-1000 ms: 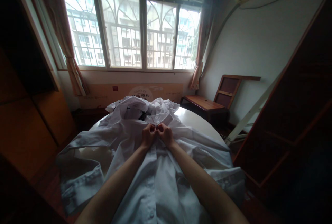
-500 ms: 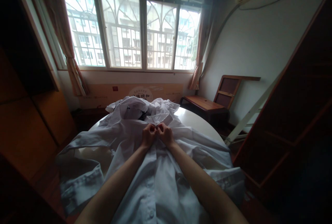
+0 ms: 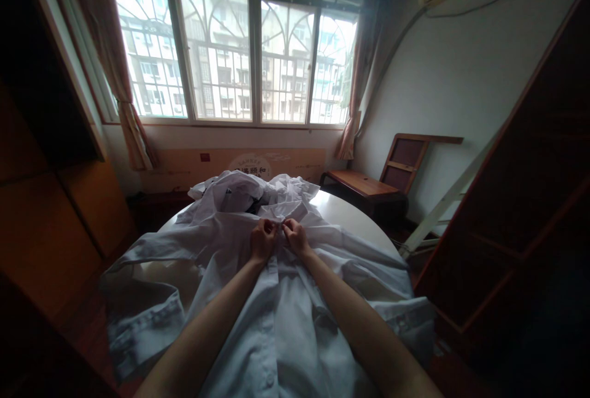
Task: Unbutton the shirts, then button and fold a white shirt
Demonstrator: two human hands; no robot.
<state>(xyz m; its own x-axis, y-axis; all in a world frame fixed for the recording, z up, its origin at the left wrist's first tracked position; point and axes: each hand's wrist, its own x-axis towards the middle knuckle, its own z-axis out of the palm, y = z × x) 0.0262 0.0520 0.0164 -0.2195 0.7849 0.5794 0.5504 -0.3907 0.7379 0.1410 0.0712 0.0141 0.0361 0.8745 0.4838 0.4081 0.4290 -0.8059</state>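
A white button-up shirt (image 3: 286, 318) lies spread front-up over a round white table (image 3: 354, 220), its sleeves hanging off both sides. My left hand (image 3: 262, 241) and my right hand (image 3: 295, 237) meet at the top of the button placket just below the collar, fingers pinched on the fabric edges. Whatever sits between the fingertips is too small to make out. Several buttons run down the placket toward me. More crumpled white garments (image 3: 249, 192) are piled at the table's far side.
A wooden bench (image 3: 364, 186) with a leaning wooden frame stands at the right wall. A dark shelf unit (image 3: 530, 201) rises on the right, wooden cabinets (image 3: 55, 214) on the left. A flat cardboard box (image 3: 230, 164) rests under the barred window.
Both hands have shifted slightly up toward the collar, and the right hand's fingers have pinched closer to the left; the shirt has barely moved.
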